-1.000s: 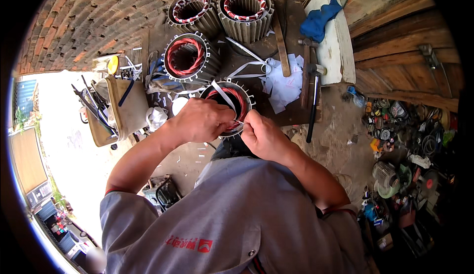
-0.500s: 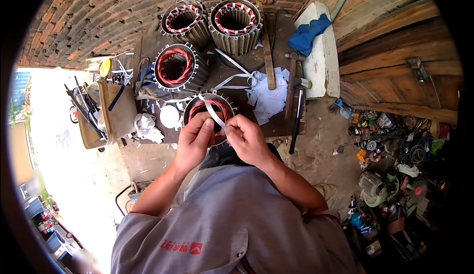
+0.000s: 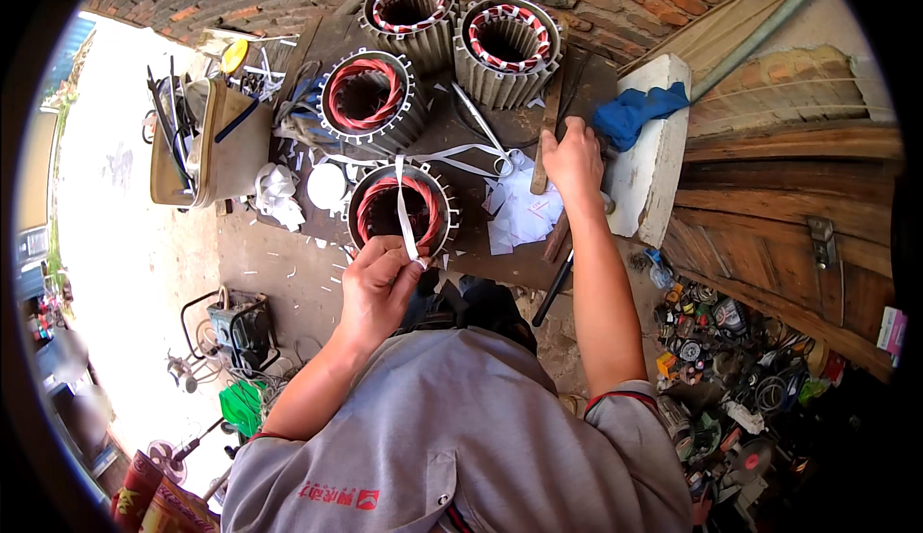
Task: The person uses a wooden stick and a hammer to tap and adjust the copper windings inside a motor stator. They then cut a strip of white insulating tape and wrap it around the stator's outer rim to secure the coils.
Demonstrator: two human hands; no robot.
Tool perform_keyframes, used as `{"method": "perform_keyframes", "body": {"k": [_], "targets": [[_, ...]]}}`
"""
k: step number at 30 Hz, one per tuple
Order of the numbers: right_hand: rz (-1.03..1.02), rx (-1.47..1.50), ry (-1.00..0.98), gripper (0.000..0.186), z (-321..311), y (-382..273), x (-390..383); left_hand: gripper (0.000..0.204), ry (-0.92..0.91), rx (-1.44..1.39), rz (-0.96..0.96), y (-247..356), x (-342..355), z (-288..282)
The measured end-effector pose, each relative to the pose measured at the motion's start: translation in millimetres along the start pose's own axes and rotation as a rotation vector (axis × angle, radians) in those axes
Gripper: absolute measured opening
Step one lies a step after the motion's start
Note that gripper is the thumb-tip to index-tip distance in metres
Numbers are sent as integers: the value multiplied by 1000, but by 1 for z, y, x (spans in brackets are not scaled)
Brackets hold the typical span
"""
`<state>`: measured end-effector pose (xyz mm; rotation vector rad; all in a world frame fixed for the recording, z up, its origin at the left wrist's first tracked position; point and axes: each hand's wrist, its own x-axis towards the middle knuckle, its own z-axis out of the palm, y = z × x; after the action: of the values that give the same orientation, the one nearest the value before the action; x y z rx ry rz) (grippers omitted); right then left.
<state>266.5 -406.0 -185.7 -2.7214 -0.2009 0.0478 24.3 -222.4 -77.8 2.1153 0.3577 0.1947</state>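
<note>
My left hand (image 3: 375, 288) is closed, pinching a white tape strip (image 3: 402, 201) at the near rim of the closest motor stator (image 3: 450, 208). The strip runs up across the bore and over the far rim. Inside that stator lies a ring of red-wrapped windings (image 3: 368, 208). My right hand (image 3: 575, 163) is stretched out to the right side of the table, beside a flat wooden stick (image 3: 539, 179). Its fingers are bent downward over the place where the hammer heads lay; whatever is under them is hidden. A black tool handle (image 3: 550, 295) sticks out below that forearm.
Three more stators (image 3: 409, 91) stand behind. Scissors (image 3: 479, 120) and white paper pieces (image 3: 524, 216) lie mid-table. Right of them are a white block (image 3: 654, 197) and a blue cloth (image 3: 630, 115). At left are a tool bucket (image 3: 236, 144) and a white roll (image 3: 327, 187).
My right hand has let go of the tape and moved away to the right, over the hammers. My left hand still holds the tape at the stator. The view has shifted.
</note>
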Motion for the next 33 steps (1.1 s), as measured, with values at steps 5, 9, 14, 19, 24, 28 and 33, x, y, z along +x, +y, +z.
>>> {"method": "perform_keyframes", "body": {"k": [5, 9, 14, 19, 24, 28, 33], "targets": [[120, -63, -248, 41, 18, -9, 24, 14, 153, -58, -16, 4, -19, 15], [156, 0, -238, 32, 21, 6, 30, 19, 216, -37, 112, -2, -24, 25], [79, 176, 1, 30, 15, 44, 16, 22, 280, -96, 155, -15, -28, 36], [95, 962, 205, 19, -50, 21, -48, 21, 340, -193, 203, -25, -27, 42], [57, 1598, -187, 36, -147, -61, -24, 21, 331, -223, 230, -32, -26, 40], [-269, 1903, -671, 52, -162, -129, -31, 19, 336, -247, 138, -26, -33, 47], [-280, 1814, -850, 42, -98, -180, -84, 17, 336, -277, 131, -28, -36, 50]]}}
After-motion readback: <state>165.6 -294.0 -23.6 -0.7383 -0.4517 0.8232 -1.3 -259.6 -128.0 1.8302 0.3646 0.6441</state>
